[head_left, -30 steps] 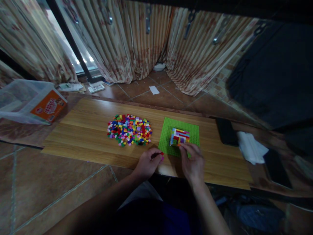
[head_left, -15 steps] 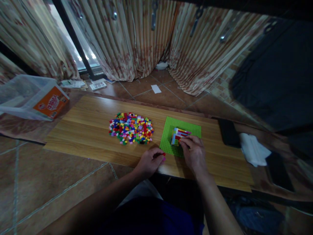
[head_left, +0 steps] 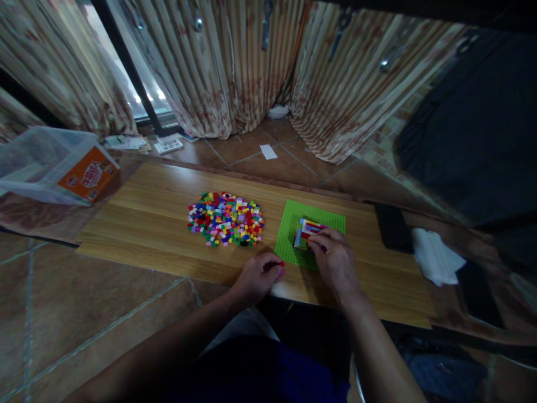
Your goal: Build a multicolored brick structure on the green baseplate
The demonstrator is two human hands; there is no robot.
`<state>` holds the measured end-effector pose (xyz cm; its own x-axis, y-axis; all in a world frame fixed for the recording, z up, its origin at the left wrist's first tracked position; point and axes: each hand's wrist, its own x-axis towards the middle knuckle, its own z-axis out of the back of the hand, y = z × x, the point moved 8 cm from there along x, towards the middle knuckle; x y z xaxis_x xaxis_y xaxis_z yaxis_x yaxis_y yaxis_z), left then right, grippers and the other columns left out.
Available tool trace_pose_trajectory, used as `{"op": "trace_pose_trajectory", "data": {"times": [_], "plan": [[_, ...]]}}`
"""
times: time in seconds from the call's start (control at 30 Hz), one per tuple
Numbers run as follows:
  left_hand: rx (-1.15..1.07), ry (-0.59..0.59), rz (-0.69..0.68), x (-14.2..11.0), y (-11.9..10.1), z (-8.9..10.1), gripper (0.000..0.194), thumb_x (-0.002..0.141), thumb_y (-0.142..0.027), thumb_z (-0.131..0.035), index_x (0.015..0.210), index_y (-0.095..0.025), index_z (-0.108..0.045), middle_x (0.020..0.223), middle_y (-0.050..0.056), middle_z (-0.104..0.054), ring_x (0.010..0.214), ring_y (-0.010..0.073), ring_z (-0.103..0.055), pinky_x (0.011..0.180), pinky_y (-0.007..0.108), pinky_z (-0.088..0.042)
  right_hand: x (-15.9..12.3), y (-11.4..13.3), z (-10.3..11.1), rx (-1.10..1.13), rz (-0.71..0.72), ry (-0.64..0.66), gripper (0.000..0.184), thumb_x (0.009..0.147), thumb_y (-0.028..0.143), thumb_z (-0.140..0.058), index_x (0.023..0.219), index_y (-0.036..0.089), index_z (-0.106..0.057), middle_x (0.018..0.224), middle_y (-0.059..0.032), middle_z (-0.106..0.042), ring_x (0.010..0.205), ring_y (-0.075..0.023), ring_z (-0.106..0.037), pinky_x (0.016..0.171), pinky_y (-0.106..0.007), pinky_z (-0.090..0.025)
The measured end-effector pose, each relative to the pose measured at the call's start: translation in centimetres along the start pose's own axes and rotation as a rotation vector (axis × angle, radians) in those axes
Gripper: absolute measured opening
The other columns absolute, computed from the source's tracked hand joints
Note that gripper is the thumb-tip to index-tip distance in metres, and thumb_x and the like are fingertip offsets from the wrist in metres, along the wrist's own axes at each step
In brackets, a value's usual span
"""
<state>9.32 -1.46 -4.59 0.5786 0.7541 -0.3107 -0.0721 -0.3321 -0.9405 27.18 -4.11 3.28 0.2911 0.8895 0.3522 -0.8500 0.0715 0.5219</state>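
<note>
My left hand point(head_left: 259, 278) hovers by the front edge of the table, closed around a few small toy bricks point(head_left: 282, 269), red and pink, that poke out at its fingertips. On the green baseplate point(head_left: 289, 224) stands a low multicoloured brick structure point(head_left: 302, 229) with rows of red, white, yellow and blue. My right hand point(head_left: 334, 258) reaches over its near right side, fingers pinched at the structure's top. Whatever sits between those fingertips is too small and covered to make out. Part of the structure is hidden by this hand.
Left of the baseplate, a heap of loose bricks point(head_left: 226, 220) lies on the wooden tabletop point(head_left: 138, 218). A clear plastic bin point(head_left: 50, 162) stands at the far left. A black phone-like object point(head_left: 393, 228) and white tissues point(head_left: 436, 254) lie to the right.
My right hand has shifted slightly right and up over the structure, its fingers now covering more of it. My left hand keeps its grip on the bricks. The view has tilted a little.
</note>
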Motion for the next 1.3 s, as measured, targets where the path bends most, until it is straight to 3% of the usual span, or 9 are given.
{"op": "trace_pose_trajectory", "data": {"times": [0.27, 0.63, 1.17, 1.3], "plan": [[0.013, -0.009, -0.003, -0.1, -0.3, 0.0, 0.011, 0.077, -0.026, -0.063, 0.082, -0.016, -0.063, 0.067, -0.001, -0.062, 0.060, 0.0123, -0.062, 0.059, 0.024, -0.049, 0.1, -1.2, -0.1, 0.054, -0.166, -0.086, 0.016, 0.079, 0.031, -0.060, 0.074, 0.020, -0.071, 0.086, -0.0083, -0.066, 0.088, -0.0245, -0.061, 0.081, -0.041, -0.048], [0.013, -0.002, -0.010, 0.0, -0.2, 0.0, 0.010, 0.078, -0.025, -0.062, 0.082, -0.017, -0.063, 0.067, -0.001, -0.063, 0.062, 0.0127, -0.063, 0.060, 0.024, -0.050, -0.1, -2.3, -0.1, 0.114, -0.276, -0.101, 0.021, 0.077, 0.036, -0.059, 0.074, 0.019, -0.071, 0.082, -0.0076, -0.067, 0.076, -0.0206, -0.061, 0.073, -0.036, -0.047], [-0.023, -0.005, -0.022, 0.1, -0.1, -0.1, 0.012, 0.077, -0.028, -0.063, 0.082, -0.017, -0.064, 0.070, 0.000, -0.063, 0.063, 0.0117, -0.061, 0.062, 0.024, -0.050, 0.6, -2.7, -0.6, 0.087, -0.368, -0.077, 0.018, 0.072, 0.031, -0.059, 0.070, 0.018, -0.071, 0.080, -0.0080, -0.067, 0.072, -0.0206, -0.061, 0.073, -0.036, -0.047], [-0.080, -0.010, -0.021, 0.1, -0.1, 0.0, 0.014, 0.076, -0.028, -0.066, 0.085, -0.017, -0.065, 0.070, 0.000, -0.064, 0.063, 0.0111, -0.061, 0.064, 0.025, -0.051, 0.3, -2.2, -0.2, 0.111, -0.310, -0.126, 0.021, 0.076, 0.033, -0.057, 0.072, 0.018, -0.070, 0.080, -0.0078, -0.066, 0.073, -0.0205, -0.060, 0.073, -0.036, -0.048]]}}
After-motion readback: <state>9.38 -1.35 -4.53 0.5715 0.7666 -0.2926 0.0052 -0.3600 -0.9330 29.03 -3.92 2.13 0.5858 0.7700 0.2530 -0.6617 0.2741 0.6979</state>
